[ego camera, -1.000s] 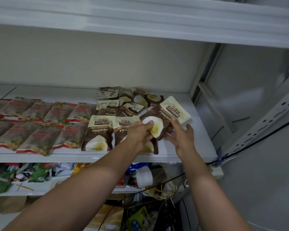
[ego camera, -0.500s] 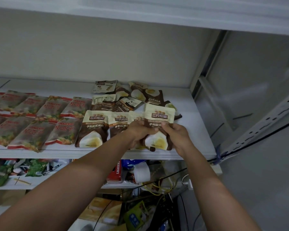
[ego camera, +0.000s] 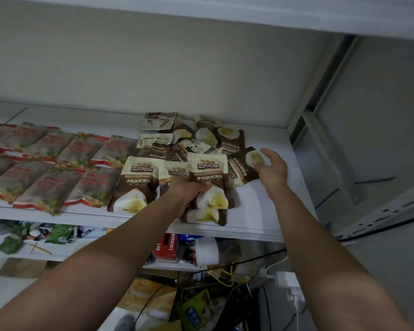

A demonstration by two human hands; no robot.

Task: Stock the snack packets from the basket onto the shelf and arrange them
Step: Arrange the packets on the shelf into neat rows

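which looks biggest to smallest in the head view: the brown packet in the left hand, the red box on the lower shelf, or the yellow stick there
1. brown packet in the left hand, largest
2. red box, partly hidden by the shelf edge and clutter, so how much smaller is unsure
3. yellow stick, plainly smallest

I read 三只松鼠 over 手剥夏威夷果 on the front brown-and-cream packet (ego camera: 207, 173) — 桂圆干 on the red-edged packets (ego camera: 95, 185). The red box (ego camera: 166, 247) below shows 821 and LIGHIE — the rest is cut off.
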